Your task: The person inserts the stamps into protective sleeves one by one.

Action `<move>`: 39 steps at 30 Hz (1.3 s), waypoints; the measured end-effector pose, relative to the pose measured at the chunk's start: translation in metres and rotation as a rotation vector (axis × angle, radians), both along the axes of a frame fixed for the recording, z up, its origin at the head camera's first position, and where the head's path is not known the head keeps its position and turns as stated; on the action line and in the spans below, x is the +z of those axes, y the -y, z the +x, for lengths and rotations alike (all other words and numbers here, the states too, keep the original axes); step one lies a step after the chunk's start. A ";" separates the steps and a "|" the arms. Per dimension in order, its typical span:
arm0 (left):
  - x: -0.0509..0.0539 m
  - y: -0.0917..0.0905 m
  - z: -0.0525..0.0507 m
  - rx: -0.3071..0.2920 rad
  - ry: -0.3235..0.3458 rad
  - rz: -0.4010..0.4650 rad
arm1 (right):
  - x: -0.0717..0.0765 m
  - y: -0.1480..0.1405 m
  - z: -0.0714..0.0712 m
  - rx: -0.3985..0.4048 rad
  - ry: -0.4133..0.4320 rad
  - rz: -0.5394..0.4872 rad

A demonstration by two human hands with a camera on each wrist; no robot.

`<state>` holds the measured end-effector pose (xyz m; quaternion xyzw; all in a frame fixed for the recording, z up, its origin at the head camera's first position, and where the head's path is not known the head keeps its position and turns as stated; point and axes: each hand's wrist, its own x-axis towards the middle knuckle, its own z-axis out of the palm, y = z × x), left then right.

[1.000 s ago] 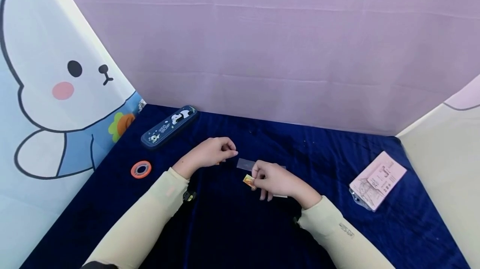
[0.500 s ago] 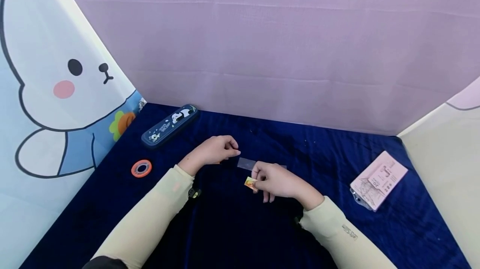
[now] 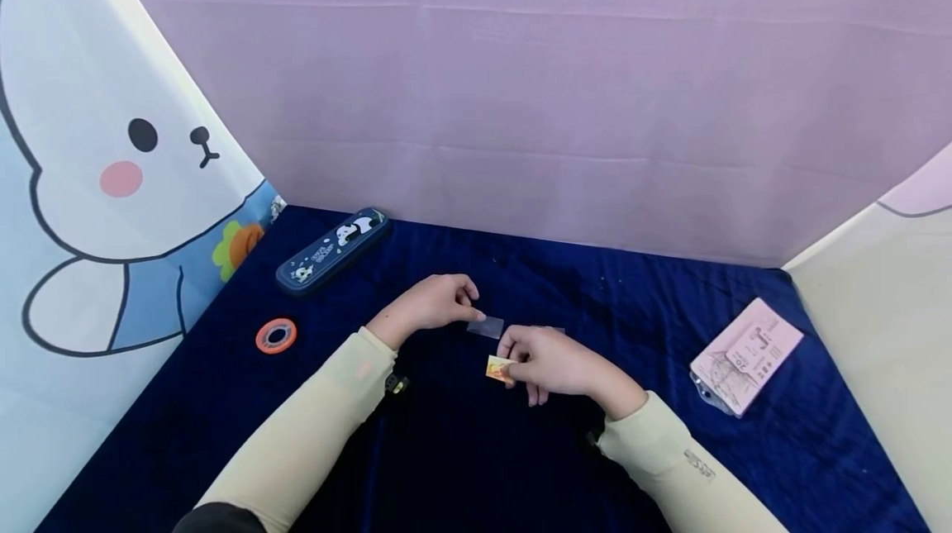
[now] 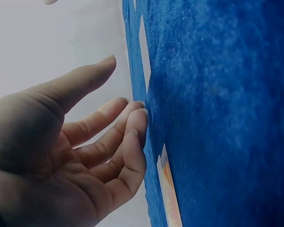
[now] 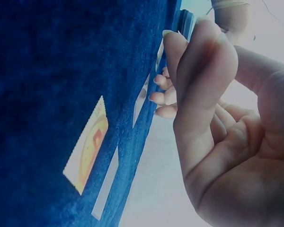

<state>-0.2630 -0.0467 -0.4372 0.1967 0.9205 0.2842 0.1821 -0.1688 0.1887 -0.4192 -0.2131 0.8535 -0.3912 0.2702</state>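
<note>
Over velvety cloth [image 3: 654,302], left hand [image 3: 439,302] empty, right hand [image 3: 554,361] unclear in grip, only the right wrist view shows the stamp [image 5: 87,147] toothed.

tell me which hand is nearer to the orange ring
Left. The left hand is to the right of the orange ring, apart from it; the right hand is on that same side but farther away, beyond the left one.

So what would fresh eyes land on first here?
Probably the big cartoon animal filling the head view's left side. Then the orange ring on the blue cloth at left and the pink packet at right. Between them, the left hand and the right hand, the latter holding a small yellow card.
</note>
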 end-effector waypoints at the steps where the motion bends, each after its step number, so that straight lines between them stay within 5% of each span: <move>1: -0.001 -0.001 0.000 -0.001 0.002 -0.005 | 0.000 0.000 0.000 0.003 0.002 -0.002; 15: -0.010 -0.008 -0.004 -0.040 -0.014 -0.050 | 0.002 0.002 0.004 0.035 0.027 -0.001; 39: -0.010 -0.012 0.002 -0.055 -0.038 -0.086 | -0.003 0.002 0.004 0.041 0.027 -0.002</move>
